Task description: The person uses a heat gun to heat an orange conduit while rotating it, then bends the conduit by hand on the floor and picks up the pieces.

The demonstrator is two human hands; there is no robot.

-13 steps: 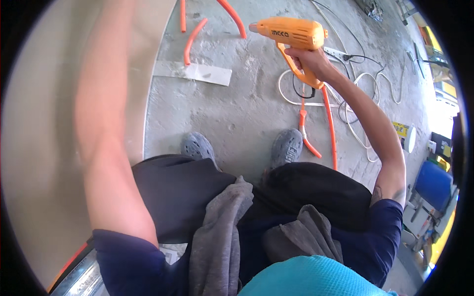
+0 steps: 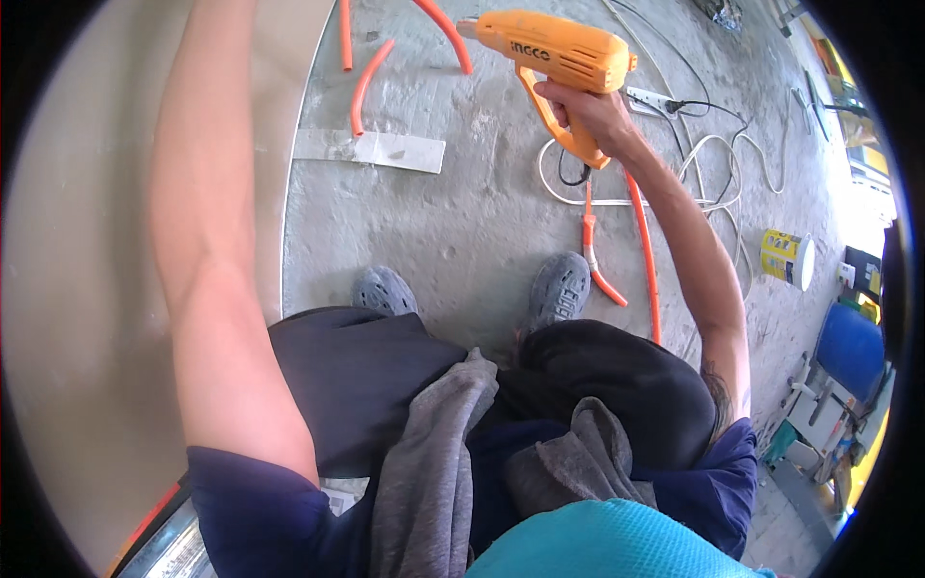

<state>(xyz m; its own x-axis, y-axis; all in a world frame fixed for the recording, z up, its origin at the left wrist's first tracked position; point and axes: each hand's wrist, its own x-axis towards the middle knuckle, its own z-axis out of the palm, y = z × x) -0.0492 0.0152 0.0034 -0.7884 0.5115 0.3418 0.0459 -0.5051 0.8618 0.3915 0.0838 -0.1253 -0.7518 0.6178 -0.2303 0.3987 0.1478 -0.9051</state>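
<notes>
My right hand (image 2: pixel 590 114) is closed round the handle of an orange heat gun (image 2: pixel 551 46), whose metal nozzle points left. My left arm (image 2: pixel 207 193) reaches up along the pale board and leaves the picture at the top, so my left hand is hidden. Left of the nozzle, short orange tubes (image 2: pixel 370 87) lie on the floor, one with its end on a white strip (image 2: pixel 390 151). Below the heat gun are a longer orange tube (image 2: pixel 644 255) and an orange-handled tool (image 2: pixel 590 234) with another orange piece beside it.
A large pale board or wall (image 2: pixel 87 241) fills the left side. White and black cables (image 2: pixel 718 159) and a white power strip (image 2: pixel 649 100) lie on the concrete floor to the right. Beyond them are a yellow-and-white bucket (image 2: pixel 787 258) and a blue seat (image 2: pixel 850 349).
My right hand has shifted slightly left with the heat gun, which now tilts a little more. My right elbow has come inward, and the view has turned slightly.
</notes>
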